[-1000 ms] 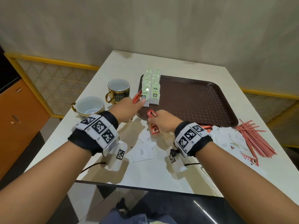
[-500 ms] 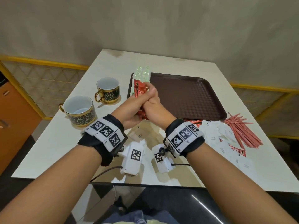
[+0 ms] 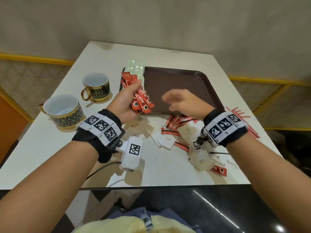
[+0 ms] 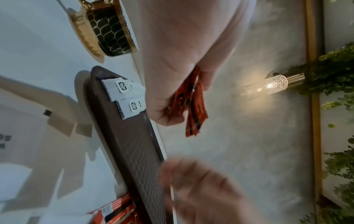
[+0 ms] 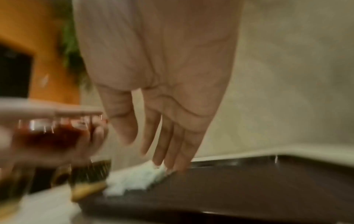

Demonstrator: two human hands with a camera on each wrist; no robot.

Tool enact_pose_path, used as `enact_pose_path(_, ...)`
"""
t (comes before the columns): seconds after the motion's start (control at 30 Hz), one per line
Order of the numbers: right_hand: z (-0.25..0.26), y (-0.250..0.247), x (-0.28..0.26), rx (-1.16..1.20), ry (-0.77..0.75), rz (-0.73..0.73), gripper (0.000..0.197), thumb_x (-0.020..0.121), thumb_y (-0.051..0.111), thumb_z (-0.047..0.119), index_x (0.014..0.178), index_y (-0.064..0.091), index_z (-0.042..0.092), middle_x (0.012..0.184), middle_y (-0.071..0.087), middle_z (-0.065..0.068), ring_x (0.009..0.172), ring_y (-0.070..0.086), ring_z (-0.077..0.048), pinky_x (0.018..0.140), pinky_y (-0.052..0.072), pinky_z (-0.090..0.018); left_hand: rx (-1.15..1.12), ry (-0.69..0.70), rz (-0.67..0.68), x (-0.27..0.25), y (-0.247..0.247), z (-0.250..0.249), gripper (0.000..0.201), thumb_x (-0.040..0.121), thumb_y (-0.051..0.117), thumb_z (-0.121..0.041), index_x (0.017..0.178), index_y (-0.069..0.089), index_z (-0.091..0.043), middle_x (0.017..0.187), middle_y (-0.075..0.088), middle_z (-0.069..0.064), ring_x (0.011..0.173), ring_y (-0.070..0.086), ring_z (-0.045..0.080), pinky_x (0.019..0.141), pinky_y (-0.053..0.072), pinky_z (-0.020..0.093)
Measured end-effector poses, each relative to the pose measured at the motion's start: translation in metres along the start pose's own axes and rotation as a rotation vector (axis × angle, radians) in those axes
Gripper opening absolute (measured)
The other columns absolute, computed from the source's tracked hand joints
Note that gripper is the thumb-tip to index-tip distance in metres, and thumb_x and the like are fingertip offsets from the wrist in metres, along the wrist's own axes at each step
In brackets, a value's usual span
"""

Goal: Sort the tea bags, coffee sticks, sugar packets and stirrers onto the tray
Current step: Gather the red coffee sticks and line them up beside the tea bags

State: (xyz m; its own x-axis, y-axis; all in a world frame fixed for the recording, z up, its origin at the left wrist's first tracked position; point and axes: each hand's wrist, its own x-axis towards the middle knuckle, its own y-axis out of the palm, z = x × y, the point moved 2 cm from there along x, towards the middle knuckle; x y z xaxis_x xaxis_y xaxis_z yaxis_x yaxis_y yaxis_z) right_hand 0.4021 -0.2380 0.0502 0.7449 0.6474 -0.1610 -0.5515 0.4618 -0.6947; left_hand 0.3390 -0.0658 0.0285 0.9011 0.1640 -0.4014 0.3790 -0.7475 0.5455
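Here the left hand (image 3: 125, 100) closes its fingers round a bundle of coffee sticks (image 3: 140, 102), held above the near-left corner of the tray (image 3: 185, 84). The sticks are slim red sachets with white lettering and a dark round mark near one end; they fan out above and below the fist. In the left wrist view their red ends (image 4: 193, 109) jut past the curled fingers. The right hand (image 3: 185, 102) hangs over the tray's near edge, blurred, fingers straight and loose, holding nothing. On the brown, textured tray, 2 rows of white tea bags (image 3: 137, 69) with green tags lie along the left rim. More coffee sticks (image 3: 173, 125) and white sugar packets (image 3: 165, 140) lie scattered on the white table (image 3: 50, 148), with red stirrers (image 3: 240, 113) at the right. 2 black-and-gold cups (image 3: 96, 87) stand left of the tray.
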Motion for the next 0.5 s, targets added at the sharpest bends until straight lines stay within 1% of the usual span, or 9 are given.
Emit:
enact_pose_path(0.07, -0.020, 0.004, 0.000, -0.429, 0.072, 0.159, 0.030, 0.089, 0.059, 0.009, 0.117, 0.065, 0.014, 0.118, 0.064, -0.002, 0.112, 0.059, -0.021, 0.092, 0.047, -0.028, 0.003, 0.005, -0.008, 0.003, 0.002, 0.000, 0.017, 0.097, 0.057, -0.032, 0.088, 0.054, -0.017, 0.080, 0.063, 0.002, 0.076, 0.068, 0.018, 0.079, 0.057, 0.035)
enact_pose_path(0.13, -0.031, 0.015, 0.000, -0.658, 0.097, 0.241, 0.025, 0.085, 0.065, 0.024, 0.109, 0.068, 0.016, 0.108, 0.062, 0.000, 0.102, 0.060, -0.022, 0.087, 0.050, -0.032, 0.014, 0.008, -0.009, 0.005, 0.006, 0.002, 0.017, 0.096, 0.059, -0.032, 0.089, 0.055, -0.016, 0.077, 0.064, 0.002, 0.076, 0.070, 0.019, 0.078, 0.059, 0.037)
enact_pose_path(0.2, -0.037, 0.025, 0.001, -0.718, 0.084, 0.253, 0.032, 0.079, 0.073, 0.032, 0.106, 0.063, 0.017, 0.101, 0.055, 0.001, 0.096, 0.058, -0.021, 0.082, 0.051, -0.035, 0.045, 0.012, 0.001, 0.008, 0.008, 0.005, 0.020, 0.095, 0.061, -0.033, 0.085, 0.055, -0.016, 0.068, 0.060, 0.000, 0.064, 0.066, 0.015, 0.071, 0.060, 0.034)
enact_pose_path(0.23, -0.038, 0.028, 0.001, -0.750, 0.071, 0.258, 0.039, 0.078, 0.075, 0.032, 0.111, 0.061, 0.017, 0.102, 0.052, 0.001, 0.094, 0.055, -0.019, 0.080, 0.050, -0.034, 0.066, 0.015, 0.003, 0.008, 0.009, 0.006, 0.021, 0.094, 0.062, -0.033, 0.083, 0.055, -0.017, 0.065, 0.057, -0.001, 0.058, 0.062, 0.013, 0.065, 0.058, 0.030)
enact_pose_path(0.3, -0.042, 0.031, 0.002, -0.842, 0.040, 0.280, 0.051, 0.080, 0.073, 0.026, 0.126, 0.054, 0.016, 0.112, 0.047, -0.001, 0.091, 0.051, -0.020, 0.078, 0.050, -0.035, 0.102, 0.023, -0.004, 0.011, 0.010, 0.009, 0.023, 0.093, 0.063, -0.035, 0.081, 0.053, -0.018, 0.062, 0.053, -0.003, 0.052, 0.053, 0.010, 0.055, 0.049, 0.025)
enact_pose_path(0.33, -0.043, 0.032, 0.002, -0.866, 0.027, 0.287, 0.051, 0.083, 0.070, 0.022, 0.130, 0.052, 0.014, 0.116, 0.045, -0.003, 0.089, 0.051, -0.021, 0.075, 0.048, -0.035, 0.118, 0.025, -0.008, 0.012, 0.011, 0.009, 0.024, 0.092, 0.064, -0.036, 0.080, 0.052, -0.018, 0.061, 0.052, -0.003, 0.050, 0.051, 0.010, 0.053, 0.045, 0.023)
enact_pose_path(0.4, -0.044, 0.034, 0.003, -0.849, 0.017, 0.277, 0.042, 0.089, 0.063, 0.013, 0.129, 0.052, 0.011, 0.117, 0.044, -0.005, 0.088, 0.053, -0.024, 0.072, 0.042, -0.033, 0.139, 0.029, -0.012, 0.013, 0.012, 0.010, 0.026, 0.092, 0.065, -0.037, 0.079, 0.051, -0.019, 0.061, 0.051, -0.004, 0.049, 0.049, 0.009, 0.052, 0.043, 0.022)
enact_pose_path(0.47, -0.044, 0.034, 0.005, -0.820, 0.015, 0.265, 0.035, 0.090, 0.059, 0.008, 0.125, 0.053, 0.009, 0.115, 0.045, -0.006, 0.094, 0.057, -0.028, 0.073, 0.043, -0.035, 0.150, 0.038, -0.013, 0.014, 0.012, 0.009, 0.026, 0.092, 0.065, -0.037, 0.079, 0.051, -0.019, 0.061, 0.051, -0.004, 0.049, 0.049, 0.009, 0.051, 0.043, 0.022)
enact_pose_path(0.5, -0.043, 0.034, 0.005, -0.818, 0.008, 0.269, 0.034, 0.089, 0.061, 0.007, 0.122, 0.054, 0.009, 0.115, 0.045, -0.006, 0.095, 0.057, -0.028, 0.074, 0.045, -0.035, 0.156, 0.044, -0.014, 0.014, 0.011, 0.009, 0.025, 0.092, 0.065, -0.037, 0.079, 0.051, -0.020, 0.061, 0.051, -0.004, 0.050, 0.049, 0.009, 0.050, 0.043, 0.022)
